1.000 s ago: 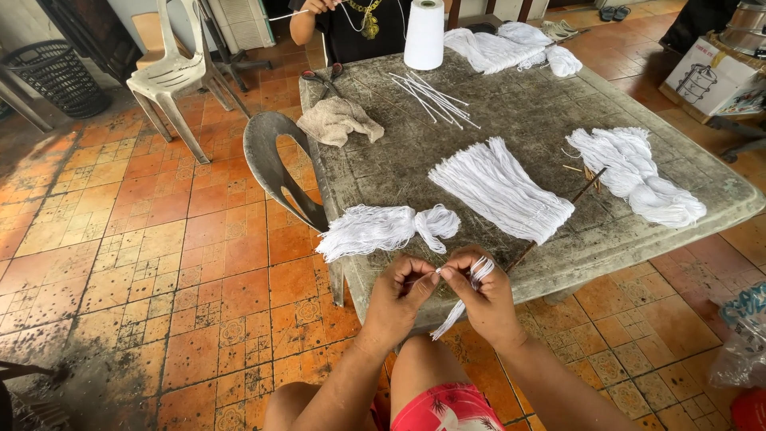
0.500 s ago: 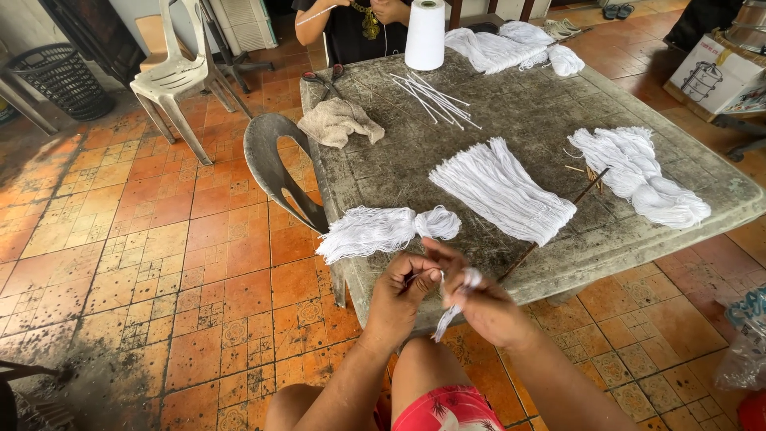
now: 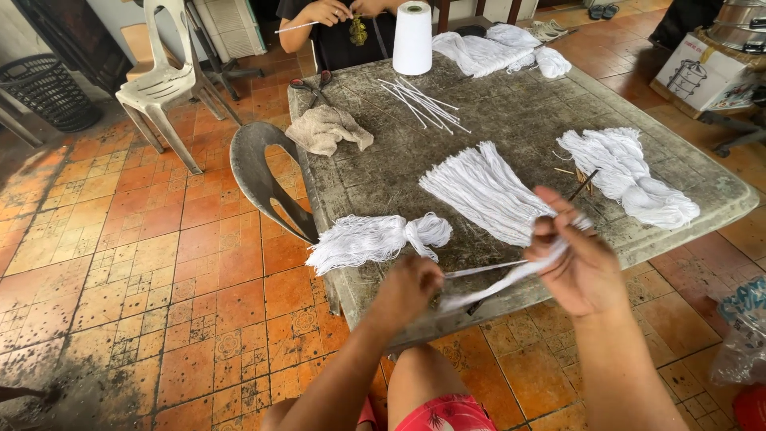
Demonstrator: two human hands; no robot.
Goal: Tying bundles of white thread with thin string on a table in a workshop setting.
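Two hands work at the near edge of the grey tabletop (image 3: 511, 120). The left hand (image 3: 408, 289) is closed on one end of a bunch of white strings (image 3: 511, 275). The right hand (image 3: 576, 259) is closed on the other end, and the fingers (image 3: 558, 209) pinch it up high. The white strings stretch between the two hands, just over the tabletop edge.

Four more heaps of white string lie on the tabletop. One tied bundle (image 3: 375, 238) sits just past the left hand. One flat fan of string (image 3: 483, 190) lies in the middle. One long twisted heap (image 3: 630, 172) lies on the right side. One more white pile (image 3: 491, 49) is at the far end.

One tall white spool (image 3: 412, 37) stands at the far end. Near it lies a small bunch of thin white sticks (image 3: 423, 102). One crumpled tan cloth (image 3: 329, 130) lies on the left side of the tabletop.

One other person sits at the far end, and their two hands (image 3: 327, 11) hold a thin white string.

One white plastic chair (image 3: 166, 76) stands on the orange tile floor (image 3: 120, 263). One grey chair back (image 3: 263, 172) leans by the tabletop. One black basket (image 3: 44, 88) sits far left. One cardboard box (image 3: 702, 72) sits far right
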